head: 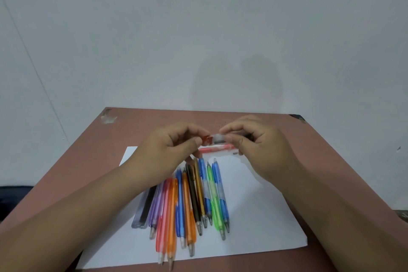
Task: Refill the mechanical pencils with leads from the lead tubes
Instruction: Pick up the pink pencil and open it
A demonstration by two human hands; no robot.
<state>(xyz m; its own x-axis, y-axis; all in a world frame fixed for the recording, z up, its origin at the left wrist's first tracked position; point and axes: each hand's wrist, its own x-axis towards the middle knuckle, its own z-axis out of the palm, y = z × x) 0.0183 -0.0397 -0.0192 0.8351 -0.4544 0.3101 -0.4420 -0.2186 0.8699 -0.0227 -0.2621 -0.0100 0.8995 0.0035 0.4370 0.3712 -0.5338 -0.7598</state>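
Both hands are raised above the far part of the table. My left hand [176, 146] pinches the red cap [207, 140] of a small clear lead tube [219, 138], while my right hand [260, 146] pinches the tube's clear body. Just below the hands a red mechanical pencil [215, 149] lies crosswise on the white sheet [254, 216]. Several mechanical pencils [192, 201] in purple, pink, orange, blue, black, gold and green lie side by side on the sheet, tips toward me. A grey and black lead tube [144, 207] lies at the left of the row.
The white sheet covers the middle of a reddish-brown table [88, 157], which stands against a pale wall. A dark object [13, 196] sits beyond the table's left edge.
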